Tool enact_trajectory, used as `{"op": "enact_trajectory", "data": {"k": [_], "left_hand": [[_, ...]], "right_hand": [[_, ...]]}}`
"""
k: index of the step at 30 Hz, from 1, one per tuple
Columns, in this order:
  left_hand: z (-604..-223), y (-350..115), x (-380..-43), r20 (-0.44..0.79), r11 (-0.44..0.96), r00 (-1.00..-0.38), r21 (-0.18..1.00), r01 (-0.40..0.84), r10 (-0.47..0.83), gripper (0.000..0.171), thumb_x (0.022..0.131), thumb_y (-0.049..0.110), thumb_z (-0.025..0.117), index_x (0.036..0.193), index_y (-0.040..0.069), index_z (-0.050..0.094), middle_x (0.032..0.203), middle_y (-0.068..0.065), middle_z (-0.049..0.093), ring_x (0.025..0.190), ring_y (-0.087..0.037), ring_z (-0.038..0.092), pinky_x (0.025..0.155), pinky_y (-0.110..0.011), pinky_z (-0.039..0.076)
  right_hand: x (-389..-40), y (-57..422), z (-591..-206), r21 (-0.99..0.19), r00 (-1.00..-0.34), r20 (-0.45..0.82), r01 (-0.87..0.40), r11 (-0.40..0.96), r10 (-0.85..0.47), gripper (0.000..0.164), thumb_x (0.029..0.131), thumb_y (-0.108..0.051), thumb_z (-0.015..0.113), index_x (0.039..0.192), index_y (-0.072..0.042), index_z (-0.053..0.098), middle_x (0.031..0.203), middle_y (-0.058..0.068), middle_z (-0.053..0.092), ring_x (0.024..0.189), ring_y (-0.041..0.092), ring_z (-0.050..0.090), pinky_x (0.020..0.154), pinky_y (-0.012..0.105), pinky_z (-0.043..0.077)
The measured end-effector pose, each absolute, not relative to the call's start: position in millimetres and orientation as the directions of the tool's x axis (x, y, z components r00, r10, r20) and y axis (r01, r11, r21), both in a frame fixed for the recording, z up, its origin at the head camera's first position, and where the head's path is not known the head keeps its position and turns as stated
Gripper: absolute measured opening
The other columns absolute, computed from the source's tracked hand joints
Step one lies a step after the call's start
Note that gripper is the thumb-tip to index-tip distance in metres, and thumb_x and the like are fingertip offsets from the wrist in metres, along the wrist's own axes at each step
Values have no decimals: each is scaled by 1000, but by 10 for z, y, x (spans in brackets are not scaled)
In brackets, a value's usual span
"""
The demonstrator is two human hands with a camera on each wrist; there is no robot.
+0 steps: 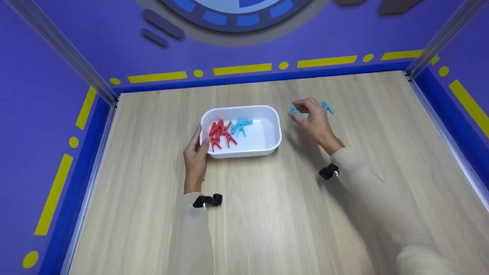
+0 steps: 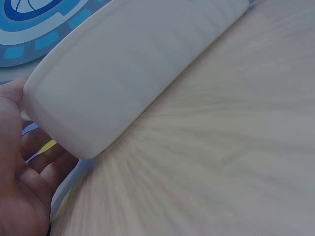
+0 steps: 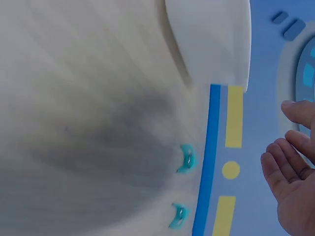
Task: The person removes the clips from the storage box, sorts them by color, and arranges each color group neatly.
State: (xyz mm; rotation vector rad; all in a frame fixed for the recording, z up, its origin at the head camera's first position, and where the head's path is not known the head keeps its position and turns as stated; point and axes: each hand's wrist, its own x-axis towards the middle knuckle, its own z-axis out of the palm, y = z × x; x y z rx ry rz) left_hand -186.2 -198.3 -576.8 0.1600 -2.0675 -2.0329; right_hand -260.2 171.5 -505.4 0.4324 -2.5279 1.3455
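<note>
In the head view a white plastic tub (image 1: 244, 154) stands on the table, with red clothespins (image 1: 218, 129) at its left side and teal clothespins (image 1: 240, 126) beside them. My left hand (image 1: 196, 157) grips the tub's left end, thumb over the rim and fingers along the outer wall. To the right of the tub my right hand (image 1: 313, 120) hovers above the table, fingers loosely bent and holding nothing. One teal clothespin (image 3: 187, 158) lies on the table near that hand's fingertips as seen from the head. Another teal clothespin (image 1: 327, 107) lies farther right.
Pale wood-grain table (image 1: 244, 214) surrounds the tub. Blue-purple panels with yellow markings rise behind it (image 1: 244, 57) and on both sides. Metal corner posts (image 1: 439, 42) stand at the back corners.
</note>
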Motion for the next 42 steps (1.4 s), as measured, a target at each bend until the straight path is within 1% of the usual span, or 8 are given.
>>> {"op": "enact_trajectory", "data": {"k": [5,9,13,17,26,30,35,42], "left_hand": [[-5774,-1990,-1872,121,36,-961,993,116,-247,54,107,11,62,160,14,50,165,1,44,155,-13,33,123,-24,32],[-5781,-2004,-1865,110,29,-963,994,106,-246,53,108,12,62,159,15,50,165,3,43,155,-13,32,123,-24,31],[-5780,-2013,-1855,97,23,-963,995,95,-250,53,108,12,62,159,17,50,165,3,43,155,-14,31,123,-24,31],[-5776,-2014,-1850,97,35,-966,995,91,-241,53,108,13,61,160,18,49,168,1,40,156,-13,30,124,-25,31],[-5781,-2006,-1865,97,62,-969,994,85,-228,54,109,17,62,161,20,48,169,2,39,156,-12,29,124,-26,30],[-5779,-1998,-1871,104,51,-967,994,94,-234,54,108,16,63,160,19,49,167,2,41,155,-13,31,123,-25,31],[-5770,-1988,-1866,104,12,-965,994,104,-242,53,108,13,63,159,17,50,168,-3,41,156,-16,31,122,-24,33],[-5769,-1985,-1862,100,22,-966,995,98,-239,54,108,16,64,160,17,49,169,-6,38,156,-15,30,122,-23,32]], "right_hand": [[-2589,1529,-5022,-770,-918,358,-395,502,-173,33,96,-6,80,125,5,70,120,18,67,111,30,66,102,42,56],[-2562,1365,-4998,-779,-922,332,-386,495,-198,31,98,-10,78,126,1,70,122,15,67,113,27,65,103,39,56],[-2552,1186,-4982,-798,-924,308,-380,467,-226,33,99,-11,77,128,3,69,123,16,67,114,28,66,104,40,55],[-2551,1022,-4979,-803,-928,282,-368,468,-245,35,99,-13,77,130,2,69,124,14,67,114,26,66,104,39,56],[-2574,800,-5079,-835,-946,199,-301,460,-257,34,99,-14,79,128,1,69,121,12,67,113,25,67,105,35,56],[-2595,737,-5126,-838,-941,196,-307,452,-277,34,97,-11,79,126,3,69,120,17,69,112,28,69,102,37,58],[-2622,661,-5152,-836,-937,160,-296,462,-311,34,96,-8,80,125,7,69,120,20,69,110,32,69,100,38,59],[-2679,588,-5151,-837,-929,59,-245,489,-364,34,96,-7,79,125,8,70,120,21,70,108,29,67,99,39,58]]}}
